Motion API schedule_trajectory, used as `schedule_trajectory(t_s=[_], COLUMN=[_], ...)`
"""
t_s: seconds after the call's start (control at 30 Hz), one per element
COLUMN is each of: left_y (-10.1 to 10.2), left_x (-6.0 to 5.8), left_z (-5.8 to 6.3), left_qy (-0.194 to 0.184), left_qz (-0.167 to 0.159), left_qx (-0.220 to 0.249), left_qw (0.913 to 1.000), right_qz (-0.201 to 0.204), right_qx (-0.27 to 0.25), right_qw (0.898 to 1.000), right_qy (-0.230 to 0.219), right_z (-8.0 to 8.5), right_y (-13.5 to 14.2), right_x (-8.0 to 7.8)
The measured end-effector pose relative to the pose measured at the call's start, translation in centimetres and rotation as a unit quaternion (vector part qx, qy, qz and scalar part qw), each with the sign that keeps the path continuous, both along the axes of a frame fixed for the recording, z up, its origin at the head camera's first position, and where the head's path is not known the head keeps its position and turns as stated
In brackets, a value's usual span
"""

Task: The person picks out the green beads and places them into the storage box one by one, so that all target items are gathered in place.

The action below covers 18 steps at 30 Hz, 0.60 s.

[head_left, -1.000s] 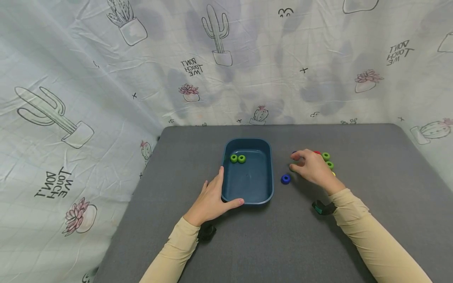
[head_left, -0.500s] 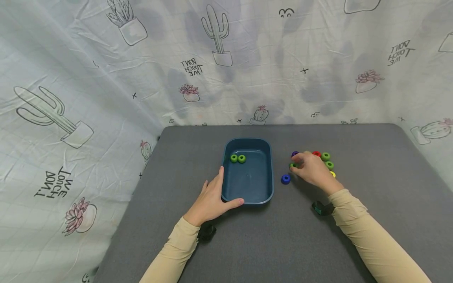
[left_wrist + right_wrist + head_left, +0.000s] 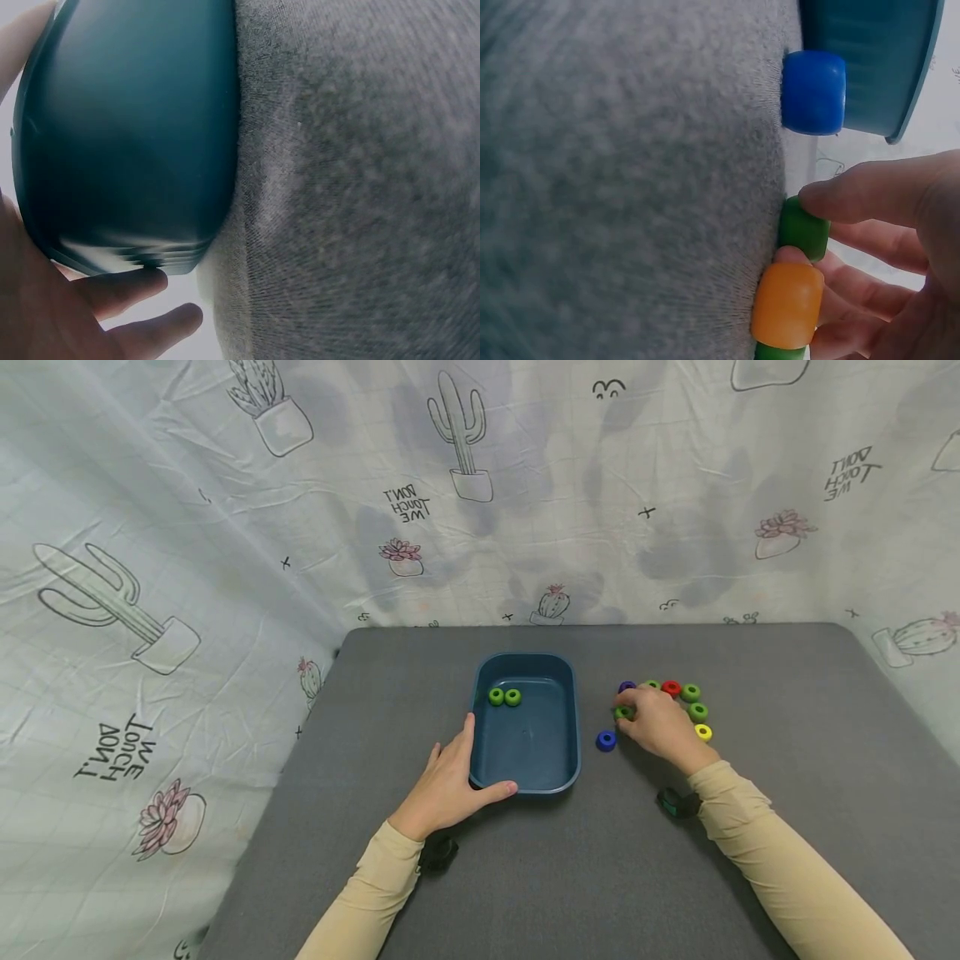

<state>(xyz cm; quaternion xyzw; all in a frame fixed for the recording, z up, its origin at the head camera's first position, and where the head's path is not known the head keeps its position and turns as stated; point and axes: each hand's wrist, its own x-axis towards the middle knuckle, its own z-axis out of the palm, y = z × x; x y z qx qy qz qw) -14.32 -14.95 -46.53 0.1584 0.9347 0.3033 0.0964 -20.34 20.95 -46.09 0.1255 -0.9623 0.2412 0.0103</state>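
Note:
The left hand [image 3: 441, 783] rests at the near left corner of a dark blue plastic tray [image 3: 528, 747], thumb on its near edge and straight fingers along its left side. Two green ring-shaped beads [image 3: 504, 697] lie inside the tray. To the right of the tray, the right hand [image 3: 660, 723] pinches a green bead [image 3: 804, 229], its thumb on one side and fingers behind; the bead is at table level. A blue bead [image 3: 606, 741] lies between this hand and the tray.
Around the right hand lie a dark purple-blue bead [image 3: 627, 687], a red bead [image 3: 671, 688], a yellow bead [image 3: 702, 732] and several green beads [image 3: 698, 712]. The grey table [image 3: 450, 893] ends at a patterned cloth [image 3: 517, 543] behind.
The right hand has come down slightly and its thumb and finger have closed round the green bead. The left hand and tray stay put.

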Motion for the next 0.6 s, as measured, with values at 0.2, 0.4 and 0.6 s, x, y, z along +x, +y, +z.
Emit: schedule_trajectory(t_s=[0.2,0.4,0.6], left_y=[0.0,0.0,-0.1], left_x=[0.0,0.1,0.1], left_z=[0.0,0.0,0.1], left_qy=[-0.001,0.000,0.000], left_qz=[0.000,0.000,-0.002], left_qx=[0.003,0.004,0.003], left_qw=[1.0000,1.0000,1.0000], right_qz=[0.011,0.021,0.025], right_qx=[-0.017,-0.038,-0.053], right_qw=[1.000,0.999,0.998], right_qy=[0.021,0.025,0.017], right_z=[0.3,1.1,2.6], right_y=[0.0,-0.3,-1.2], right_x=[0.0,0.1,0.4])
